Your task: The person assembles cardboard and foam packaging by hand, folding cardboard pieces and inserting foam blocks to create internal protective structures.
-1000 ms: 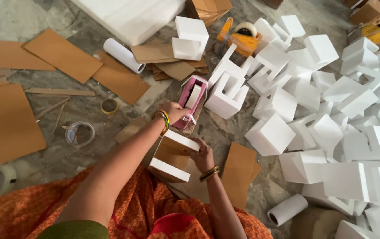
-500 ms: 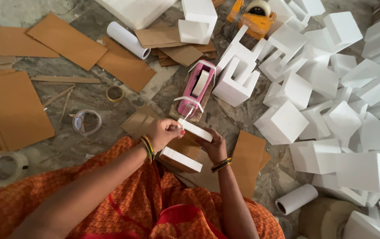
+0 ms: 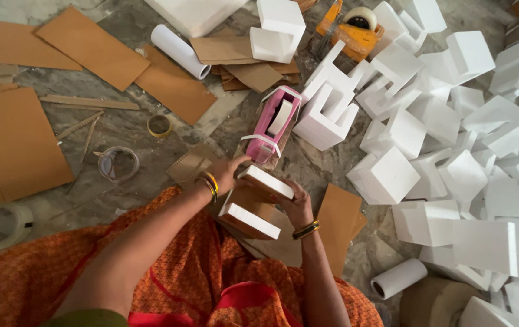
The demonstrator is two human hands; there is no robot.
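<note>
— Well, where was the white foam block with brown cardboard faces [image 3: 258,203]?

— Just below the pink tape dispenser [image 3: 274,124], held off the stone floor [image 3: 120,130] over the orange-clad lap. The right hand [image 3: 298,206] had its fingers clenched round the block's far side, tilting it up towards the dispenser.

— And the other hand?

— The left hand [image 3: 226,175], bangles at the wrist, stretched forward with the forearm running up from the lap. Its fingertips [image 3: 241,161] sat at the dispenser's near end, by the white strip there. I couldn't tell whether they pinched tape or only touched the plastic.

— What step did that look like?

— Taping the cardboard onto the foam, I'd judge, at the point of fetching tape. A next move would call for a firm pinch on the loose tape end and a steady block to lay it on.

— Anything else about?

— A heap of white foam pieces [image 3: 453,157] right of the dispenser, flat brown cardboard sheets [image 3: 90,51] well to its left, and an orange tape dispenser [image 3: 356,30] above it.
</note>
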